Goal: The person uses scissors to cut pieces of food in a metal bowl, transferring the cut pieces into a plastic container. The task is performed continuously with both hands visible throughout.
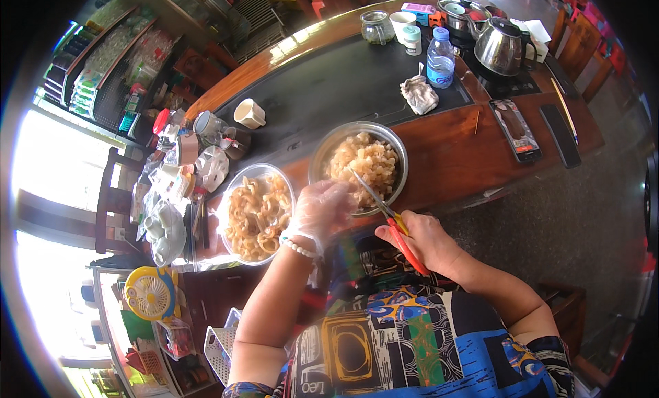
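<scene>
My right hand (430,242) grips a pair of scissors (400,238) with red and yellow handles. Their blades point over a round metal bowl (403,163) that holds small, pale brown, translucent food pieces (366,158). At the bowl's near left rim is my left hand (324,205), in a clear plastic glove, with its fingers curled close to the blades. Motion blur hides whether anything is between those fingertips. Left of that hand, a clear plastic tub (294,186) contains larger curled pieces (257,212) of similar food. The gloved wrist partly overlaps the tub's right side.
A beige cup (250,113), jars and plastic bags (212,166) crowd the table's left end. Toward the far right are a crumpled cloth (419,95), a water bottle (440,60) and a metal kettle (498,47). A smartphone (515,130) lies near the right edge.
</scene>
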`<action>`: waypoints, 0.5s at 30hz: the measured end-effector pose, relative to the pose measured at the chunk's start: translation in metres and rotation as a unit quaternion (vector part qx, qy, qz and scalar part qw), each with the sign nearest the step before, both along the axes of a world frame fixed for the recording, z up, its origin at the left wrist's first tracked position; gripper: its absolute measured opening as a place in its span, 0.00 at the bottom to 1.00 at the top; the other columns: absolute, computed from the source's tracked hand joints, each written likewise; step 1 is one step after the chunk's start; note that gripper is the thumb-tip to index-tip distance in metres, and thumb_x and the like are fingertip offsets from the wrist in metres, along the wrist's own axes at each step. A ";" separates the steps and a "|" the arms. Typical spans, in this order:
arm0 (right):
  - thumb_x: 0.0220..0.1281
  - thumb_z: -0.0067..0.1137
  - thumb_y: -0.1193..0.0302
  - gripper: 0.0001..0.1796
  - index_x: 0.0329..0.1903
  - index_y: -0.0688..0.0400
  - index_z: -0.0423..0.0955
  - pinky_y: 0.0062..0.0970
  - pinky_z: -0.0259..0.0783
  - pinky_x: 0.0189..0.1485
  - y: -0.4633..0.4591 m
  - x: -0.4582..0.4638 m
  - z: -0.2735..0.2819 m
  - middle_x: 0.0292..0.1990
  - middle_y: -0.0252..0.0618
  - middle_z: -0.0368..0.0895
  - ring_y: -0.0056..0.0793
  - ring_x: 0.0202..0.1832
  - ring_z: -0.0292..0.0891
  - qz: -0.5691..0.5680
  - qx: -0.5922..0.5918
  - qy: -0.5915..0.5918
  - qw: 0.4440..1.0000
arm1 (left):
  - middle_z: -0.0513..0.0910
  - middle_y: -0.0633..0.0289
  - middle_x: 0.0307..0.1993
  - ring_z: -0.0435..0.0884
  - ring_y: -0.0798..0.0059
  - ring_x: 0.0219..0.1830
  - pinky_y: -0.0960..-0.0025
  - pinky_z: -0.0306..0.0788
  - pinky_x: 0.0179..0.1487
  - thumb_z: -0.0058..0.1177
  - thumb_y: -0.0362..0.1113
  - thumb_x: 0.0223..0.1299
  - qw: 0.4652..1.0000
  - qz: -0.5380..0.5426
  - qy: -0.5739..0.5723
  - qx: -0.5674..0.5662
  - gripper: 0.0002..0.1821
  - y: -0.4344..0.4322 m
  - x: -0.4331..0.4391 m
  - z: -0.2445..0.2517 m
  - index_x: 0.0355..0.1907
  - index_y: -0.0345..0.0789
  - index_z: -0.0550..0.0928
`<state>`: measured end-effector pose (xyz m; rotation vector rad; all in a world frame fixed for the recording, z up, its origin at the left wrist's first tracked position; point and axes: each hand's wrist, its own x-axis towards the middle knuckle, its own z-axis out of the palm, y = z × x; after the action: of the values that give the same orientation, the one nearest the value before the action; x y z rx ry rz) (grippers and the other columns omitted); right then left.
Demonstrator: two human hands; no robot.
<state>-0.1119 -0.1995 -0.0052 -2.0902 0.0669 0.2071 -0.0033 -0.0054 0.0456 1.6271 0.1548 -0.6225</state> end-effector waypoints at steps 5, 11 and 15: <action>0.68 0.63 0.45 0.31 0.37 0.66 0.76 0.45 0.76 0.46 -0.005 -0.004 0.005 0.35 0.61 0.84 0.59 0.43 0.83 0.013 0.022 0.016 1.000 | 0.80 0.66 0.23 0.76 0.79 0.19 0.76 0.72 0.22 0.56 0.44 0.73 1.000 -0.010 0.010 0.004 0.17 0.007 0.004 0.002 0.39 0.30 0.84; 0.67 0.58 0.38 0.37 0.40 0.67 0.73 0.47 0.73 0.52 -0.007 -0.008 0.008 0.40 0.64 0.83 0.62 0.46 0.80 0.045 0.010 0.038 0.998 | 0.76 0.68 0.21 0.72 0.81 0.18 0.77 0.68 0.22 0.54 0.45 0.73 0.998 -0.046 -0.021 0.020 0.17 0.008 0.004 0.004 0.36 0.31 0.83; 0.67 0.58 0.38 0.37 0.40 0.67 0.73 0.47 0.73 0.51 -0.007 0.000 0.008 0.39 0.63 0.83 0.60 0.44 0.81 0.039 0.003 0.046 0.998 | 0.73 0.68 0.19 0.68 0.81 0.17 0.76 0.62 0.22 0.50 0.45 0.75 0.993 -0.094 -0.041 0.059 0.18 0.002 0.001 0.003 0.35 0.31 0.82</action>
<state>-0.1123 -0.2061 0.0025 -2.0792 0.0396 0.3511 -0.0025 -0.0031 0.0482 1.7924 -0.0223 -0.6989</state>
